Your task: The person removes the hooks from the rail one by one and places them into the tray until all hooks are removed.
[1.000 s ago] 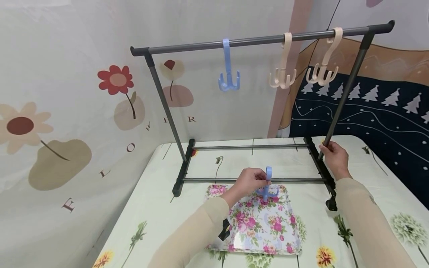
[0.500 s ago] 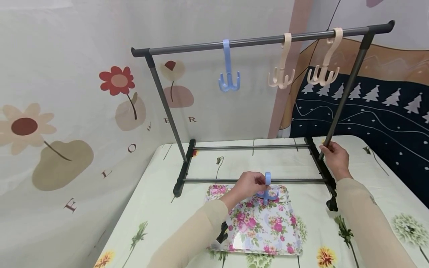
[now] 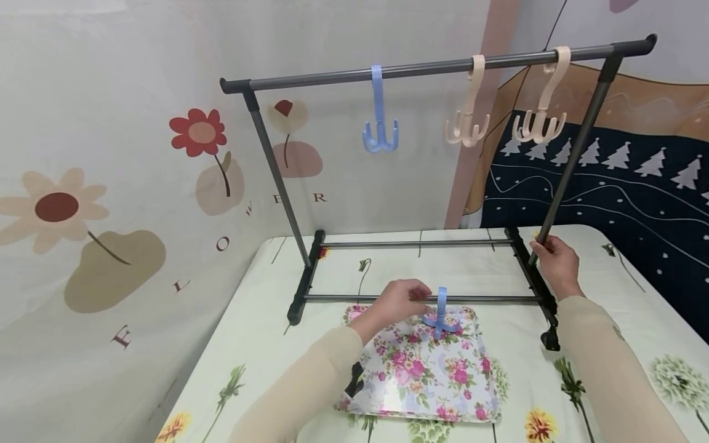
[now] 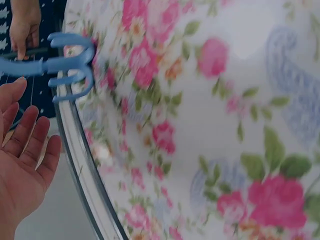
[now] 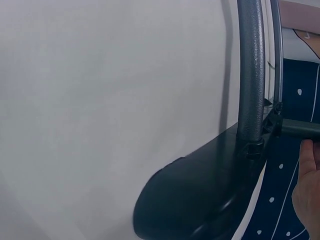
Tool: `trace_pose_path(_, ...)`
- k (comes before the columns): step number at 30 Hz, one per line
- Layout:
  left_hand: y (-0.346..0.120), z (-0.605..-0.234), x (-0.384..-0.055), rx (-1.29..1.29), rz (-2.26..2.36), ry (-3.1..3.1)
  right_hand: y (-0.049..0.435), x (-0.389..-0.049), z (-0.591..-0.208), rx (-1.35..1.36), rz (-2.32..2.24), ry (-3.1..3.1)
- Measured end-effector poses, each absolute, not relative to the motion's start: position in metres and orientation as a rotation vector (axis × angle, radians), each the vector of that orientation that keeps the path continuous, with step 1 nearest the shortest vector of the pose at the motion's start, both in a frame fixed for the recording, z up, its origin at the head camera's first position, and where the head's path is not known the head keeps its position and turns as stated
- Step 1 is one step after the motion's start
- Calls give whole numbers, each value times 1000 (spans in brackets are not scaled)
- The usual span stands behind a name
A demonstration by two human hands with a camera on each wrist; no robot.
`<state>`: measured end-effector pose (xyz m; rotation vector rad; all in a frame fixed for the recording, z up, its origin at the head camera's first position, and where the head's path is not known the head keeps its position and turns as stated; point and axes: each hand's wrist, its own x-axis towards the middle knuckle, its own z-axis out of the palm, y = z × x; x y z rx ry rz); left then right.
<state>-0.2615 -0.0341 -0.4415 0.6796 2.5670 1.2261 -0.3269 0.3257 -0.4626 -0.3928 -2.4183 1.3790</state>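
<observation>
My left hand (image 3: 400, 303) is just left of a blue four-pronged hook (image 3: 441, 312), its fingers loosely spread and apart from it. The hook's top is at the rack's lower front bar (image 3: 493, 299); its prongs are over a floral tray (image 3: 426, 375). In the left wrist view the blue hook (image 4: 70, 65) is beyond the fingertips of the left hand (image 4: 27, 160). My right hand (image 3: 558, 264) grips the foot of the right upright post (image 3: 570, 154). In the right wrist view only part of the right hand (image 5: 307, 195) shows, against the post (image 5: 300, 129).
A dark metal rack has a top rail (image 3: 321, 76) bearing another blue hook (image 3: 380, 111), a beige hook (image 3: 468, 111) and a second beige hook (image 3: 543, 104). Its left base foot (image 3: 301, 289) rests on the flower-patterned table cover (image 3: 249, 357). Printed curtains stand behind.
The blue hook has lowered slightly at the lower front bar. My left hand has let go of it and moved left. The right hand keeps its grip on the post.
</observation>
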Motion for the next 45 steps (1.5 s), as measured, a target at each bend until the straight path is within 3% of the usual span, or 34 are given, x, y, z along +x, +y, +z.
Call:
trace_pose_path(27, -92, -347, -304, 241, 1803, 2873, 328, -333, -469, -411, 1372, -2422)
trace_pose_path(45, -97, -277, -320, 271, 2017, 3072, 325, -328, -465, -414, 1367, -2429)
